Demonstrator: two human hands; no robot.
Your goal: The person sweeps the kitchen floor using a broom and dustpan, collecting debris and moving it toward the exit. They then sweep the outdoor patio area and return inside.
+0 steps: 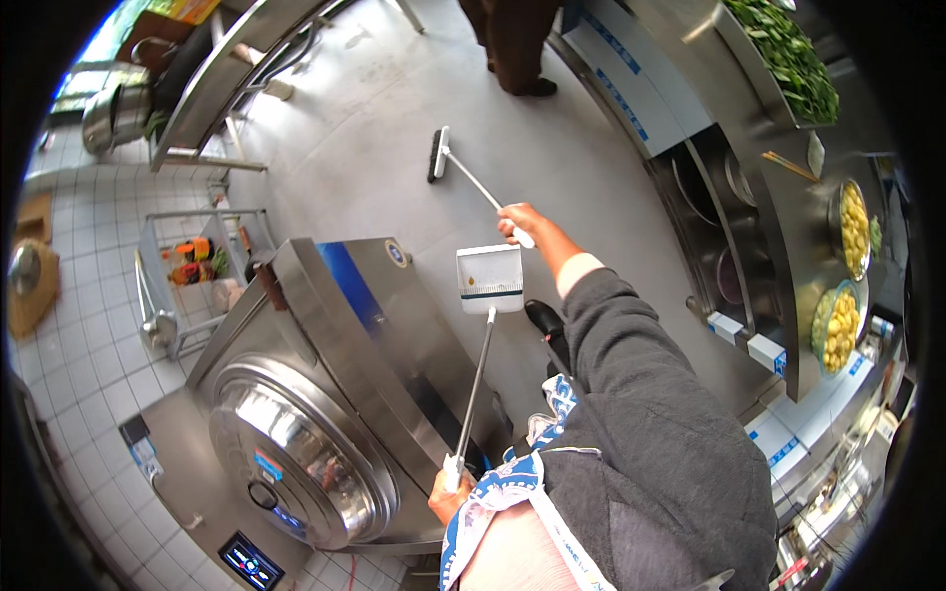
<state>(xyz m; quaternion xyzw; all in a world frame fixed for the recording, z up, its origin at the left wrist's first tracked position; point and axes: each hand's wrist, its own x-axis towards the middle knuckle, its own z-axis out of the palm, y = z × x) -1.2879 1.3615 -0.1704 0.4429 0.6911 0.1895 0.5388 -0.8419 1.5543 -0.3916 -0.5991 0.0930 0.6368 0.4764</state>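
Observation:
My right hand [519, 221] grips the white handle end of a broom. Its pole runs up and left to the broom head [441, 154], whose dark bristles face left against the grey floor. Low in the view, my left hand [450, 493] is closed around the white grip of a long-handled dustpan. The metal pole leads up to the white dustpan [490, 281], lying on the floor below and left of my right hand. A small brownish bit lies in the pan. The broom head and the dustpan are apart.
A steel cooking unit with a domed lid [295, 451] stands at left. A steel counter at right holds a tray of leafy greens [791, 63] and bowls of peeled yellow food [835, 329]. Another person's legs [514, 44] are at the top. A wheeled rack [203, 281] holds bottles.

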